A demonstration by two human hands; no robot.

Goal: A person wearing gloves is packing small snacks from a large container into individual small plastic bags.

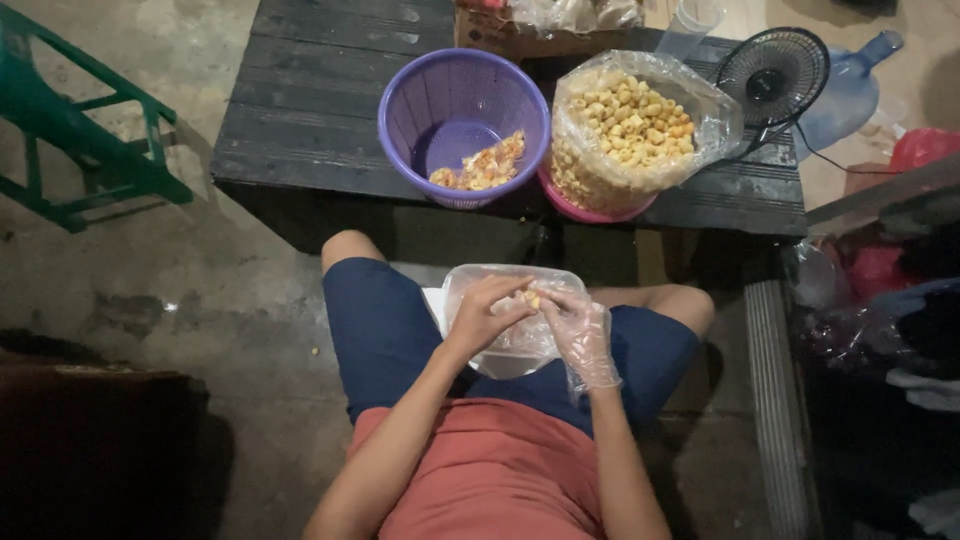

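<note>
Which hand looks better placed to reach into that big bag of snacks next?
Probably the right hand: it wears a clear glove and sits below the big bag of snacks. The bare left hand grips the small plastic bag.

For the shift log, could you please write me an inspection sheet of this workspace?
Surface: low dark wooden table, slatted, in front of the seated person.
Job's things: clear plastic bag on the lap; purple basket with a few orange-yellow snacks; large clear bag of pale puffed snacks in a pink tub.
Clutter: cardboard box at the table's far edge.
Hands: left hand bare, right hand in a thin clear glove, both pinching at the bag's mouth.
Cables: black fan cord trailing off the table.
Surroundings: small black fan, blue water jug, green frame, concrete floor.
</note>
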